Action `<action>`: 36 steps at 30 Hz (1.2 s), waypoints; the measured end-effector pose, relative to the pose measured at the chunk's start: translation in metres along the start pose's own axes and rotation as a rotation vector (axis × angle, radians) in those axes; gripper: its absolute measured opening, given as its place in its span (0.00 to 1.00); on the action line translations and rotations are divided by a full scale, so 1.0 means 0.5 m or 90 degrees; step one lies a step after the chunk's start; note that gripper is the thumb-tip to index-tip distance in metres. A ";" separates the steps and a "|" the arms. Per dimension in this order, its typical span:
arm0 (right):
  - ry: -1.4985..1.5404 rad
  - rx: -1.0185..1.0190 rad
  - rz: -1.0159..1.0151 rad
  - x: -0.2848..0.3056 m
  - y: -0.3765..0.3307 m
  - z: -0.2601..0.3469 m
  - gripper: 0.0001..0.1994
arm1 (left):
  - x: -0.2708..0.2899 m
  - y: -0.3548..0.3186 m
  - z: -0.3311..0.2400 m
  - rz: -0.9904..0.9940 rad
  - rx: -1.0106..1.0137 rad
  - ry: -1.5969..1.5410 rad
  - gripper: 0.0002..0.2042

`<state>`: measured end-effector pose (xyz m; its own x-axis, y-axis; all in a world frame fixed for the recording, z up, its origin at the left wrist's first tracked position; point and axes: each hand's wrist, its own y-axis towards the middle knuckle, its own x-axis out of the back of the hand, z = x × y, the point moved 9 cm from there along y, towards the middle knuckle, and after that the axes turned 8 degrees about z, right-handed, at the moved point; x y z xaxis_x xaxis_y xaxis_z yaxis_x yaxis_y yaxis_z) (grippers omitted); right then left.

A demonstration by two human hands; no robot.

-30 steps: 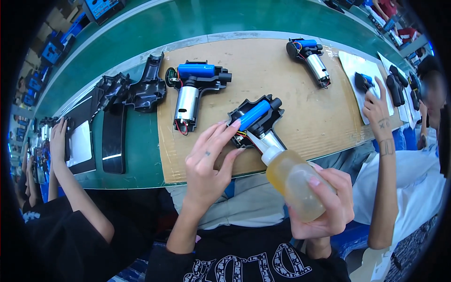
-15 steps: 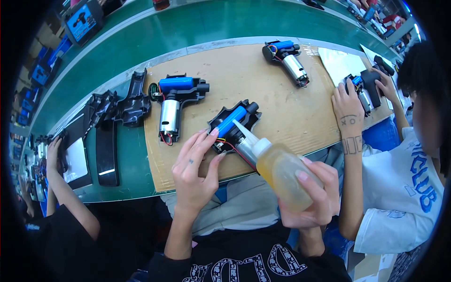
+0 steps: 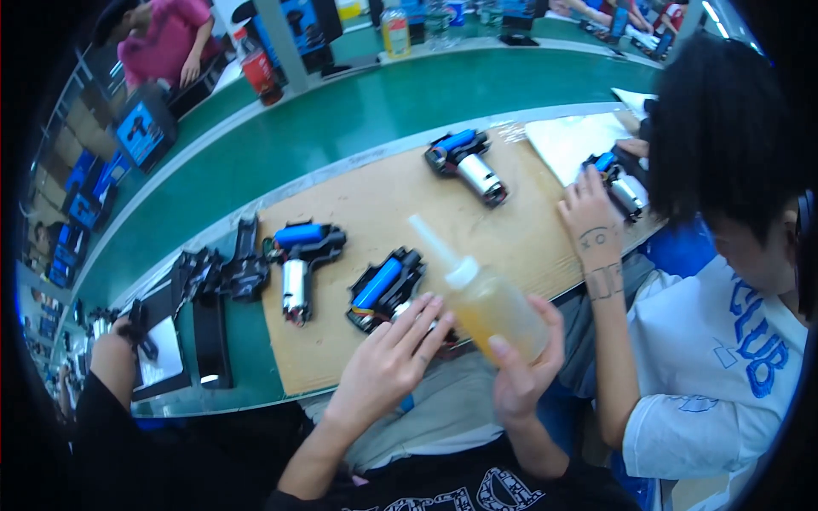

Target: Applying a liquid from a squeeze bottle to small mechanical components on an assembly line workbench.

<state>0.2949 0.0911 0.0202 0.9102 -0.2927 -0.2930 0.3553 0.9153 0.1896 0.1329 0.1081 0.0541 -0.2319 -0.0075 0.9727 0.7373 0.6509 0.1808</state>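
Note:
My right hand (image 3: 526,372) is closed round a translucent squeeze bottle (image 3: 498,311) of yellowish liquid. Its long white nozzle points up and to the left, apart from the parts. In front of me lies an open black gun-shaped housing half (image 3: 362,317) with a blue cylinder (image 3: 377,284) in it. My left hand (image 3: 388,366) rests over its lower end with the fingers stretched out, hiding most of the silver motor. Two similar housings with blue cylinders and silver motors lie on the cardboard, one to the left (image 3: 296,271) and one farther back (image 3: 470,168).
Brown cardboard (image 3: 383,200) covers my part of the green bench (image 3: 358,111). Black housing shells (image 3: 244,268) and a black tray (image 3: 210,341) are at the left. A co-worker's hand (image 3: 588,213) handles another assembly at the right; another person's arm (image 3: 115,362) reaches in at the left.
The bottle's nozzle has lifted away from the blue cylinder. My left hand has shifted from beside the cylinder to the motor end of the housing. The whole view has swung, showing more beyond the bench.

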 end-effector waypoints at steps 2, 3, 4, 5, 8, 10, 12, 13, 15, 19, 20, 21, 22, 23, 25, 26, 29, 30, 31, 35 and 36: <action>-0.005 0.001 0.027 0.003 -0.011 -0.010 0.33 | 0.002 0.038 0.003 0.068 -0.015 0.028 0.22; -0.052 0.008 0.051 0.004 -0.015 -0.001 0.33 | 0.003 0.052 0.007 0.113 -0.018 0.014 0.19; -0.047 0.025 0.044 0.015 -0.014 0.006 0.33 | 0.006 0.061 0.005 0.133 -0.025 0.085 0.16; -0.102 0.140 0.087 0.010 -0.014 0.040 0.33 | 0.001 0.066 0.010 0.141 -0.039 0.105 0.15; -0.213 0.343 0.128 0.005 -0.022 0.113 0.34 | 0.044 0.125 0.003 0.029 -0.081 0.087 0.16; -0.293 0.487 0.092 0.014 -0.049 0.162 0.36 | 0.097 0.189 -0.017 -0.084 -0.131 0.132 0.16; -0.295 0.497 0.064 0.042 -0.054 0.156 0.37 | 0.090 0.294 -0.023 -0.126 -0.201 0.124 0.15; -0.278 0.495 0.047 0.049 -0.056 0.155 0.36 | 0.075 0.343 -0.009 -0.095 -0.211 0.070 0.17; -0.252 0.497 0.019 0.067 -0.069 0.157 0.36 | 0.052 0.432 0.016 -0.105 -0.248 -0.011 0.17; -0.211 0.494 -0.015 0.095 -0.098 0.159 0.35 | -0.050 0.552 0.047 -0.023 -0.299 0.019 0.12; -0.201 0.486 -0.016 0.101 -0.098 0.154 0.35 | -0.074 0.568 0.068 -0.039 -0.282 0.014 0.12; -0.192 0.477 -0.013 0.107 -0.100 0.150 0.34 | -0.109 0.579 0.085 0.018 -0.248 0.058 0.11; -0.180 0.464 -0.005 0.112 -0.099 0.143 0.34 | -0.146 0.584 0.108 0.081 -0.208 0.098 0.10; -0.183 0.457 0.025 0.125 -0.095 0.128 0.34 | -0.155 0.583 0.102 0.093 -0.216 0.151 0.08; -0.273 0.437 -0.192 0.196 -0.106 0.094 0.41 | -0.122 0.570 0.071 0.122 -0.202 0.151 0.07; -0.310 0.477 -0.173 0.171 -0.108 0.114 0.41 | -0.085 0.545 0.045 0.110 -0.194 0.192 0.10; -0.252 0.535 -0.134 0.130 -0.092 0.115 0.37 | 0.074 0.349 0.039 -0.200 -0.032 0.050 0.26; -0.279 0.445 -0.108 0.116 -0.068 0.108 0.36 | 0.098 0.265 0.062 -0.271 0.039 -0.007 0.34; -0.308 0.360 -0.085 0.101 -0.044 0.090 0.34 | 0.099 0.167 0.096 -0.329 0.133 0.007 0.36; -0.272 0.305 -0.053 0.065 -0.017 0.039 0.32 | 0.084 -0.109 0.174 -0.351 0.585 0.159 0.40; -0.255 0.286 -0.035 0.049 -0.019 0.033 0.31 | 0.073 -0.158 0.183 -0.337 0.641 0.168 0.40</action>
<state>0.3173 0.0708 0.0265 0.8665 -0.4971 0.0451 0.3795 0.7147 0.5875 0.0080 0.1259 0.0622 -0.1331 -0.5393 0.8315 -0.2754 0.8261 0.4917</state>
